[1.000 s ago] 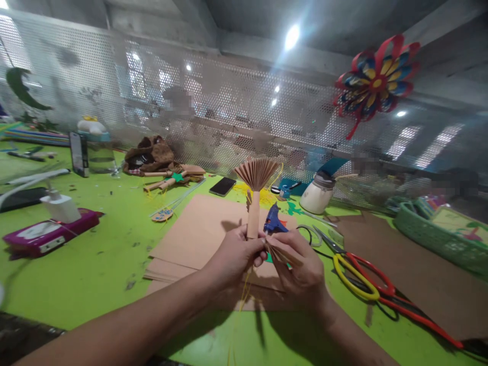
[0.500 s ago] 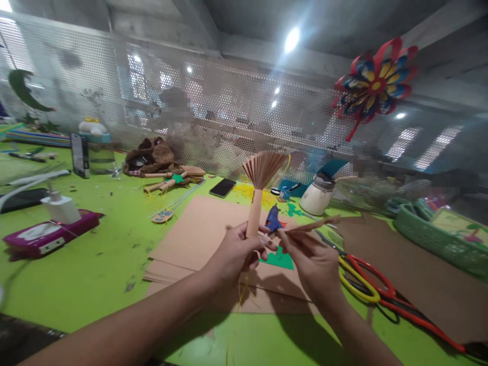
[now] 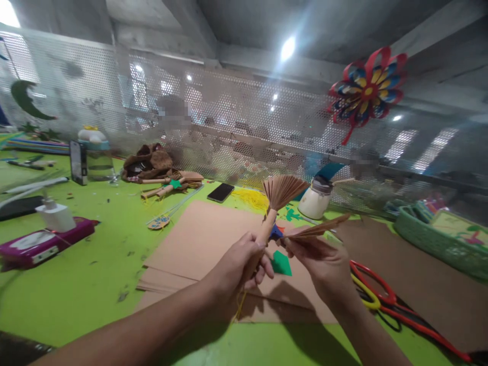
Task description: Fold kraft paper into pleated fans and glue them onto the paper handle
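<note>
My left hand (image 3: 247,262) is closed round a rolled brown paper tube (image 3: 266,229), which leans to the right. From the tube's top spreads a pleated paper fan (image 3: 284,192), and yellow strands (image 3: 239,306) hang below the hand. Pinched in my right hand (image 3: 324,264) is a second pleated paper fan (image 3: 318,227), pointing right and seen nearly edge-on. Partly hidden between the hands is a blue glue gun (image 3: 276,233). A green paper piece (image 3: 282,263) lies under them on brown paper sheets (image 3: 183,244).
Red-handled scissors (image 3: 375,279) and yellow-handled scissors (image 3: 366,292) lie at right, near a green basket (image 3: 434,244). Behind are a white jar (image 3: 314,201), a phone (image 3: 221,192) and finished paper-tube pieces (image 3: 173,184). A purple power strip (image 3: 48,244) is at left.
The tube in my left hand has tilted from nearly upright to the right, its fan now lower and closer to the one in my right hand. My right hand has shifted slightly right.
</note>
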A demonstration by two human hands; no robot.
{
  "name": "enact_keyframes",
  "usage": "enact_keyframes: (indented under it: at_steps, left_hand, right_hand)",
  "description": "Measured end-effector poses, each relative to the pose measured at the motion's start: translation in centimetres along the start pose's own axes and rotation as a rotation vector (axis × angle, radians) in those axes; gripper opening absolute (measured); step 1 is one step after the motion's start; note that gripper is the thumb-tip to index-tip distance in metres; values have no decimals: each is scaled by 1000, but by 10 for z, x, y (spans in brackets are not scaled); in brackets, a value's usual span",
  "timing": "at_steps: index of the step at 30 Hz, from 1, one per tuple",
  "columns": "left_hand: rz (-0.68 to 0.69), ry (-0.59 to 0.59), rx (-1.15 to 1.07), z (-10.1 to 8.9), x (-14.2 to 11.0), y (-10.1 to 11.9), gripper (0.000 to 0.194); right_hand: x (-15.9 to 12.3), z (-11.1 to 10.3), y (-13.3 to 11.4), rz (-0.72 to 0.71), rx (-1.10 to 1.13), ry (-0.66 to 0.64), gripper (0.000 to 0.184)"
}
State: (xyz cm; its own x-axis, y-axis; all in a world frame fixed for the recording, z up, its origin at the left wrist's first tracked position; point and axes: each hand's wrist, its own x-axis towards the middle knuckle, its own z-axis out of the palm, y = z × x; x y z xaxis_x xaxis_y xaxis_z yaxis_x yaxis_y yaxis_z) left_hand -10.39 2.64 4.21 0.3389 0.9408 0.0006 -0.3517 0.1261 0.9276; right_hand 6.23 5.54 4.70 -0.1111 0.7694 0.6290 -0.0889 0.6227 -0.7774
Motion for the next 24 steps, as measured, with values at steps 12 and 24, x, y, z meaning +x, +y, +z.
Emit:
enact_keyframes:
  at_steps: [12, 24]
  left_hand:
    - [-41, -92, -56, 0, 1, -1, 23]
    - [-55, -78, 43, 3, -1, 1, 21]
  right_hand:
    - [-1, -7, -4, -153, -197, -54, 18]
    - [-4, -10, -4, -211, -299, -117, 26]
